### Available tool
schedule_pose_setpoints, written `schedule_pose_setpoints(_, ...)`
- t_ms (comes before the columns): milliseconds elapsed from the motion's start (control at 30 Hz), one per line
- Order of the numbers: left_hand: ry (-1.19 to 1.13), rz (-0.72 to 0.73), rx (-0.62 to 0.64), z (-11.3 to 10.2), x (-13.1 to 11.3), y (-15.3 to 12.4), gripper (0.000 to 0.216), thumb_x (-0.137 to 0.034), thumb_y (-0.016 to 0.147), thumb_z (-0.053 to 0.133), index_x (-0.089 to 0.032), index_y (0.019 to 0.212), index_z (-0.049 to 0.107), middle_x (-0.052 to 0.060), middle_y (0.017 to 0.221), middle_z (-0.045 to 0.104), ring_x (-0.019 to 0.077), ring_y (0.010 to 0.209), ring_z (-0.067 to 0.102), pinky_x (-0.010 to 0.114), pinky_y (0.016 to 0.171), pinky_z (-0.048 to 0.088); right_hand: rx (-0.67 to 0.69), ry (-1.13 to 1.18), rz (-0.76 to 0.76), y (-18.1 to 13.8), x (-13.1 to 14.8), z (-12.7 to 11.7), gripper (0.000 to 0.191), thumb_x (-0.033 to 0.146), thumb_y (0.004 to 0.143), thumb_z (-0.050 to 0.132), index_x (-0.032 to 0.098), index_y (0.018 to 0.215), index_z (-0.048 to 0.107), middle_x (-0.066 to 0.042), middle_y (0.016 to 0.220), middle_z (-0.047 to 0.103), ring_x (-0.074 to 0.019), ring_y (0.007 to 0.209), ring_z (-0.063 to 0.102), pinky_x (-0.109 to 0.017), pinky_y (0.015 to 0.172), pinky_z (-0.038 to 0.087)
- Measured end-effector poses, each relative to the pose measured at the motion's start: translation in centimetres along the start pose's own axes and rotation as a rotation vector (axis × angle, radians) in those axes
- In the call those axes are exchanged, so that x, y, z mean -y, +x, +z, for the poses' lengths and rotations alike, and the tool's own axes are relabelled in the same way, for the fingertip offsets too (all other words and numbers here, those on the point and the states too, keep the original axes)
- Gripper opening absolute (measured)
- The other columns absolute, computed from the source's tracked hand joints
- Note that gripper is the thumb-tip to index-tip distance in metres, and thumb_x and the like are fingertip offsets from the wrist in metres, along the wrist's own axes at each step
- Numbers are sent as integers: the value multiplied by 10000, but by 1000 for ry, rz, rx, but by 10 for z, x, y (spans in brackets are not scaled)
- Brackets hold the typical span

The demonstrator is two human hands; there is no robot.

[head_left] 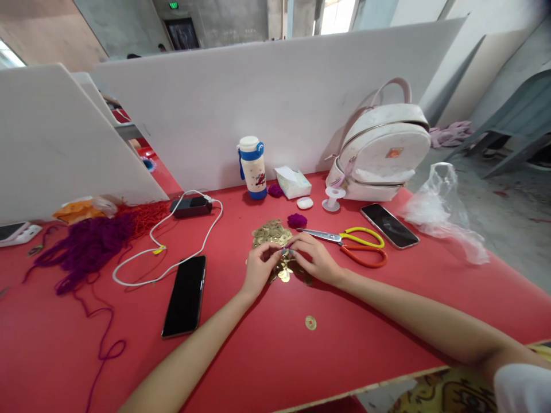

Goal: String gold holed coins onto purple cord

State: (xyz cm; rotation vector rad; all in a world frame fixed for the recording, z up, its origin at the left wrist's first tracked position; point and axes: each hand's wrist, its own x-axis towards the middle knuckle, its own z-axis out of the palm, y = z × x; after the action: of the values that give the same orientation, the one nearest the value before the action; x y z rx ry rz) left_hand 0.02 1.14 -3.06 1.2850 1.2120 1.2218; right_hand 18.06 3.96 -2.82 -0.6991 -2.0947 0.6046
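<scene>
My left hand (260, 265) and my right hand (316, 258) meet over a pile of brass-coloured coins (272, 232). Fingertips of both hands are pinched close together around a thin bit of purple yarn (287, 246); whether a coin is also between them is hidden. Just behind the right hand lies a small ball of purple yarn (297, 221). A single coin with a square hole (310, 323) rests nearer the table's front edge. Scissors (350, 238) with one yellow and one orange handle lie right of the pile, their blades towards it.
On the red table (258, 367), a phone (185, 296), white cable (129, 282) and purple yarn heap (92, 244) lie left. Behind stand a bottle (253, 169), tissue pack (294, 183) and spool (333, 199). Rightward are a backpack (383, 152), another phone (390, 225) and plastic bag (443, 206).
</scene>
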Motion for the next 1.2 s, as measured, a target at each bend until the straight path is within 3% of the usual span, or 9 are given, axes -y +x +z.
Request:
schedule_pose_setpoints(100,77,54,-43,0,0,2,128,-275,709,735,-168,761,687,22,746,651,149,685,584,252,647,444,-21,18,32,1,0,0,161,165,934,463,198,839,589,-78,957,622,-207,926,581,-375,835,495)
schedule_pose_setpoints(233,144,126,-91,-2,1,2,81,-253,749,689,-174,742,708,26,738,629,155,704,578,259,659,434,-7,5,33,1,0,-1,159,160,926,462,200,833,584,-76,950,620,-207,909,573,-373,815,487)
schedule_pose_setpoints(467,88,85,-95,-2,0,2,87,-262,733,703,-176,721,715,24,724,648,151,680,580,253,633,433,-13,-71,40,1,1,-3,156,155,912,469,208,817,581,-67,934,633,-216,889,556,-380,797,467)
schedule_pose_setpoints(833,108,100,-57,-2,1,3,105,-265,760,674,-180,773,734,50,804,688,170,733,612,270,669,462,-119,-53,151,3,-11,-1,173,205,929,506,233,924,677,-77,1059,623,-240,1030,550,-445,917,456)
schedule_pose_setpoints(1000,137,80,-78,-2,1,2,122,-283,767,672,-172,743,718,38,757,671,155,678,584,258,632,442,-209,-64,120,0,-7,-1,309,129,892,490,260,1139,621,-98,1248,527,-271,1202,465,-516,1023,394)
schedule_pose_setpoints(1067,130,81,-80,-2,0,2,135,-296,766,675,-171,738,717,37,739,666,156,671,580,259,627,440,-220,-92,83,-2,-5,-1,304,119,870,500,260,1110,623,-101,1262,507,-284,1208,449,-526,1015,400)
schedule_pose_setpoints(1200,101,74,-70,-1,-1,2,153,-314,765,678,-169,726,709,33,726,659,154,671,577,254,630,438,-102,-171,-27,-3,-2,0,190,154,859,562,259,995,644,-90,1204,546,-291,1168,459,-520,975,430)
